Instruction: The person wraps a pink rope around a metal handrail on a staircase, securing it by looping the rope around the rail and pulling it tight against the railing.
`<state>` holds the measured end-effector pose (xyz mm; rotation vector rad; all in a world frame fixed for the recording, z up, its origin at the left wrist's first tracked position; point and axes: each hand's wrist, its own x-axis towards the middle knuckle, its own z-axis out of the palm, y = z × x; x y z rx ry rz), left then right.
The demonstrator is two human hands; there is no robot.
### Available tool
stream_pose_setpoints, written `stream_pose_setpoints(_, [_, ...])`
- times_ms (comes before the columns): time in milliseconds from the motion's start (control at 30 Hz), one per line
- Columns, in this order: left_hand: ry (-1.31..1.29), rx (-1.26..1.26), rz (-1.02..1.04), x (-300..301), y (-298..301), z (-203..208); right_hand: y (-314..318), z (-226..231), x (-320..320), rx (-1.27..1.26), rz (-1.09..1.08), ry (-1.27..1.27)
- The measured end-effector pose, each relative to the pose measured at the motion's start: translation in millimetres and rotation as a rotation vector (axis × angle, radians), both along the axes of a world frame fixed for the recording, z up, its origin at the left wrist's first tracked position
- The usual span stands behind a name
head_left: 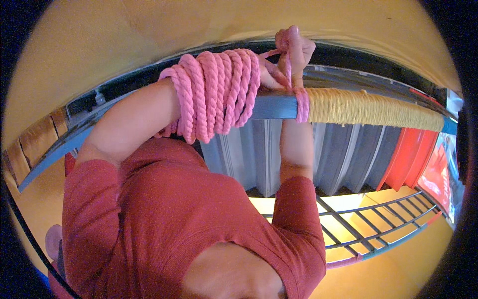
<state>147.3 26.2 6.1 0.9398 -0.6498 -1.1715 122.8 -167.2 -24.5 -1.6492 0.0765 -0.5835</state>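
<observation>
A thick bundle of pink rope [214, 94] is looped many times round my left forearm. My left hand [271, 77] shows partly beyond the coils, its bent fingers against the rope at the top of the blue-grey rail [275, 107]; its palm is hidden. My right arm passes behind the rail, and my right hand [297, 50] is raised above it in a fist, gripping a pink strand pulled up tight. Below that hand, a few pink turns [302, 105] circle the rail. They sit directly beside a long, tightly wound section of yellow rope [373, 107].
Behind the rail are grey ribbed panels [338, 154] and red ones [411, 154] to the right. A black bar railing [378, 229] with pink and teal wrapping stands lower right. A wooden piece [37, 144] is at the far left, near a yellow wall [149, 25].
</observation>
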Motion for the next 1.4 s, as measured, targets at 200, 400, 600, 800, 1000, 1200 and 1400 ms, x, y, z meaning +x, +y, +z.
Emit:
stream_pose_setpoints(200, [0.118,-0.006,-0.133,8.2,12.1,10.2,8.0,9.1,4.4,-0.092,0.041,0.006])
stream_pose_setpoints(400, [-0.09,0.016,0.0,9.0,-8.1,6.3,5.3,22.4,11.9,-0.166,0.094,-0.22])
stream_pose_setpoints(600, [-0.333,-0.029,0.005,9.3,-29.0,-6.6,4.9,30.3,1.1,-0.313,0.099,-0.129])
stream_pose_setpoints(800, [-0.027,-0.191,0.105,-5.5,-27.9,-3.2,6.5,10.7,-5.3,0.11,-0.022,-0.167])
stream_pose_setpoints(1000, [-0.292,-0.193,0.283,-17.8,-27.4,-3.7,40.3,19.7,-145.9,0.201,-0.609,0.411])
stream_pose_setpoints(1200, [-0.585,-0.146,0.431,-18.0,-15.1,-0.1,72.1,138.1,-128.1,-1.1,-0.322,-0.075])
stream_pose_setpoints(1400, [-0.798,-0.198,0.484,-20.0,-19.0,-9.9,21.7,156.2,-46.0,-1.072,0.554,0.822])
